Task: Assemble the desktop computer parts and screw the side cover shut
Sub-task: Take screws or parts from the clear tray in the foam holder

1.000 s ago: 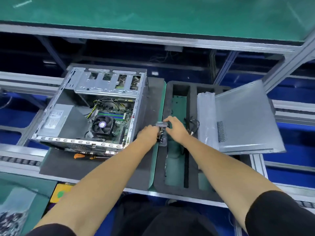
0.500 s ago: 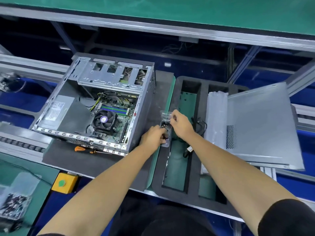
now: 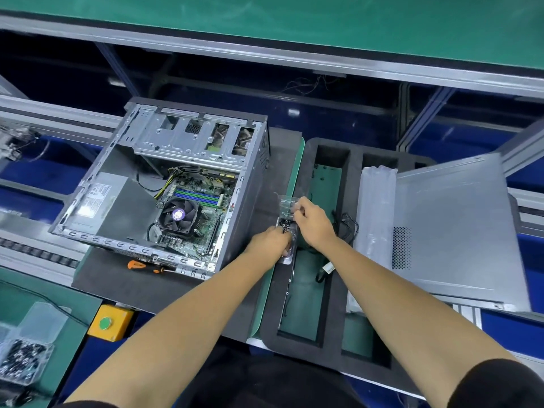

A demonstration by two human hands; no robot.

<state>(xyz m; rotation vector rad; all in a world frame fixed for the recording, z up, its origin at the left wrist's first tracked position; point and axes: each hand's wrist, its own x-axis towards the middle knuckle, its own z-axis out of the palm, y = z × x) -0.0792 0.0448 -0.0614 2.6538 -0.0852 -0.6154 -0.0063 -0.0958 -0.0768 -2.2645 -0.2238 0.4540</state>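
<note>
Your left hand (image 3: 272,241) and right hand (image 3: 313,222) both pinch a small clear plastic bag of dark parts (image 3: 287,223) over the black foam tray's (image 3: 350,295) left edge.

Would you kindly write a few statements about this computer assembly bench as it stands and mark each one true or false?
1. The computer case lies open, its motherboard and fan showing. True.
2. The side cover is already screwed onto the case. False: it rests apart, to the right, on the foam tray.
3. Both hands are at a small clear plastic bag, the right hand pinching its upper part and the left hand holding its lower part. True.
4. The orange-handled screwdriver is in the left hand. False: it lies on the mat in front of the case.
5. A yellow box with a green button sits near the bench's front edge. True.
</note>
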